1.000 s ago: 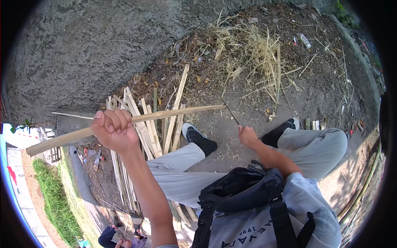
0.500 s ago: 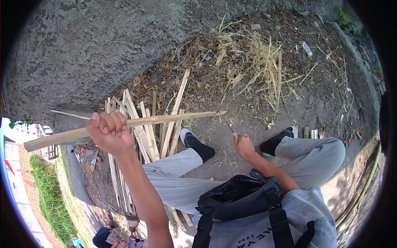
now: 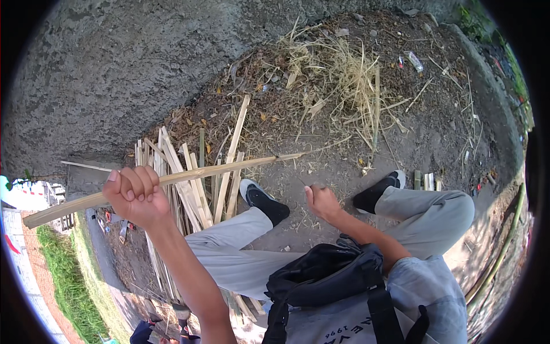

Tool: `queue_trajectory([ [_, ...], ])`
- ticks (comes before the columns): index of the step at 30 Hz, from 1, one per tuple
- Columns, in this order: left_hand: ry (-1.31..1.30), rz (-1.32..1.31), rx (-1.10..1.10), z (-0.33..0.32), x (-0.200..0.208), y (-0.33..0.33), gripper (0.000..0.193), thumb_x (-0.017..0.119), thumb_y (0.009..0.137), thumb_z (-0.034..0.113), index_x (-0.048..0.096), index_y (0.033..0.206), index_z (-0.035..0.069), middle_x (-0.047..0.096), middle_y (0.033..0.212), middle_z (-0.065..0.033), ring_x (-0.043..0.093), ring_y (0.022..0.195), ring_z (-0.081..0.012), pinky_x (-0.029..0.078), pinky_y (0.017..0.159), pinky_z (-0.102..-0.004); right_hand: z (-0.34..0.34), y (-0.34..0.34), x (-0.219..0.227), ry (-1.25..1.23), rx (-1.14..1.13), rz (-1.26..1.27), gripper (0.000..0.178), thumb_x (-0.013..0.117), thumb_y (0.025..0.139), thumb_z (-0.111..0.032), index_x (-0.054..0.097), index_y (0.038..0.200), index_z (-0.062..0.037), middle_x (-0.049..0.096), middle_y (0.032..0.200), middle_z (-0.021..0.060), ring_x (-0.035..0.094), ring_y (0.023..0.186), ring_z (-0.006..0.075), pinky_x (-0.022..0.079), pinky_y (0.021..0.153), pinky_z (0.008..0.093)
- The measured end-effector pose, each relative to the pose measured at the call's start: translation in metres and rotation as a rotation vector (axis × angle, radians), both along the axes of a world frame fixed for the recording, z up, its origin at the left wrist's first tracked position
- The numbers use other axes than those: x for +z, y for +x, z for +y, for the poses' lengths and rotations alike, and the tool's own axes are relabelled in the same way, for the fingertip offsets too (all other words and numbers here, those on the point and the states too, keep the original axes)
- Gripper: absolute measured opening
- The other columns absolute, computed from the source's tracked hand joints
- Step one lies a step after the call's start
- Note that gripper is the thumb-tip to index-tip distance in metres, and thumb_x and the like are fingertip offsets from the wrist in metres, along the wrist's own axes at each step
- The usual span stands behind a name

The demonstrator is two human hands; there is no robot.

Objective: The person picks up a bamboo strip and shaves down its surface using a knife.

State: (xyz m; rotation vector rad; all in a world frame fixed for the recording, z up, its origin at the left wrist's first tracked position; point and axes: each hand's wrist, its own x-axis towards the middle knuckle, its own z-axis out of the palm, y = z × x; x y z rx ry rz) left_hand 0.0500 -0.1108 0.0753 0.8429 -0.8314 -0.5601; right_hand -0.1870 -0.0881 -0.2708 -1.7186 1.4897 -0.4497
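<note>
My left hand (image 3: 136, 196) is closed in a fist around a long, pale strip of split bamboo (image 3: 223, 168). The strip slants across in front of me, its wide end at the far left and its narrow tip above my feet. A dark spot marks it near that tip, and a thin pale sliver (image 3: 329, 146) trails off to the right. Closed too, my right hand (image 3: 323, 203) holds a thin dark knife (image 3: 302, 180), seen almost edge-on and blurred. The blade points up toward the strip's tip, apart from it. My fingers hide its handle.
Behind my left forearm lies a stack of pale split strips (image 3: 197, 189). Straw-like shavings (image 3: 346, 80) heap on the dirt ahead, below a rough concrete wall (image 3: 132, 74). A black bag (image 3: 329, 275) hangs at my front. Another person (image 3: 143, 332) is at the lower left.
Both hands have shifted a little to the left, the strip along with my left hand. The whole view has also moved slightly. A sliver now shows beyond the strip's tip.
</note>
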Motion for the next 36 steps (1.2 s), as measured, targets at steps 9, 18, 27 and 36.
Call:
queue_trajectory([
  [9,-0.015,0.004,-0.027,0.004,-0.004,0.001,0.043,0.043,0.089,0.017,0.022,0.052,0.018,0.022,0.043,0.0013,0.017,0.035,-0.0091,0.017,0.038,-0.0264,-0.008,-0.013,-0.024,0.151,-0.118,0.135,0.049,0.04,0.097,-0.035,0.066,0.083,0.0042,0.061,0.076,0.031,0.06,0.075,0.051,0.049,0.076,0.0542],
  [18,-0.188,-0.117,-0.55,0.004,-0.009,0.027,0.043,0.045,0.085,0.014,0.027,0.046,0.016,0.033,0.038,0.0001,0.026,0.03,-0.0086,0.023,0.034,-0.0237,-0.014,-0.017,-0.05,0.21,-0.128,0.104,0.055,0.038,0.097,-0.039,0.065,0.08,0.0068,0.062,0.073,0.0295,0.061,0.077,0.0482,0.05,0.077,0.0527],
  [27,-0.254,-0.12,-0.528,0.032,-0.02,0.043,0.039,0.054,0.08,0.015,0.037,0.044,0.015,0.046,0.037,-0.0025,0.04,0.028,-0.01,0.033,0.035,-0.0203,-0.009,0.001,-0.016,0.141,-0.021,-0.021,0.052,0.039,0.097,-0.04,0.066,0.083,0.0027,0.062,0.076,0.0311,0.061,0.078,0.0492,0.05,0.075,0.0548],
  [36,-0.249,-0.015,-0.399,0.102,-0.005,0.046,0.037,0.052,0.075,0.011,0.038,0.042,0.016,0.042,0.035,0.0003,0.036,0.027,-0.0078,0.032,0.035,-0.0191,0.005,0.009,0.037,0.165,0.018,-0.152,0.049,0.038,0.097,-0.039,0.064,0.081,0.0001,0.061,0.071,0.0294,0.061,0.072,0.0484,0.05,0.071,0.055],
])
